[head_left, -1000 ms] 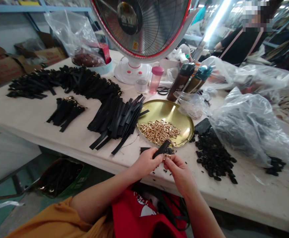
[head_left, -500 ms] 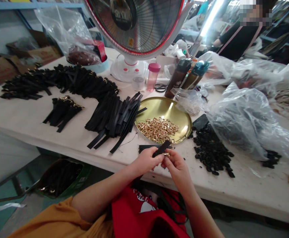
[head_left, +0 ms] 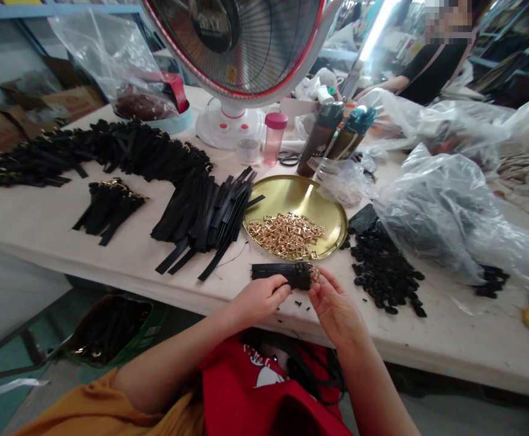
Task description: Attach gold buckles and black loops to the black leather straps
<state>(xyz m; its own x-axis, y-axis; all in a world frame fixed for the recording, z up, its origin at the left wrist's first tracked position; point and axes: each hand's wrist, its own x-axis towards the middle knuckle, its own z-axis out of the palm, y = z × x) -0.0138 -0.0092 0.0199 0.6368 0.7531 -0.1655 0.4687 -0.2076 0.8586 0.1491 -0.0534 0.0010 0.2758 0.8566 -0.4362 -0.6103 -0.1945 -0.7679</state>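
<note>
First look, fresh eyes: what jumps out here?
Probably the big red-rimmed fan at top centre, standing on the table. Next, the shiny gold tray in the middle, holding a heap of gold buckles, with a pile of black straps to its left. In front of it, the left hand and right hand are at a strap bundle.

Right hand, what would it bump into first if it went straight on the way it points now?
The right hand would most likely meet the gold buckles at the end of the black strap stack, which it seems to touch; depth is hard to judge here.
</note>
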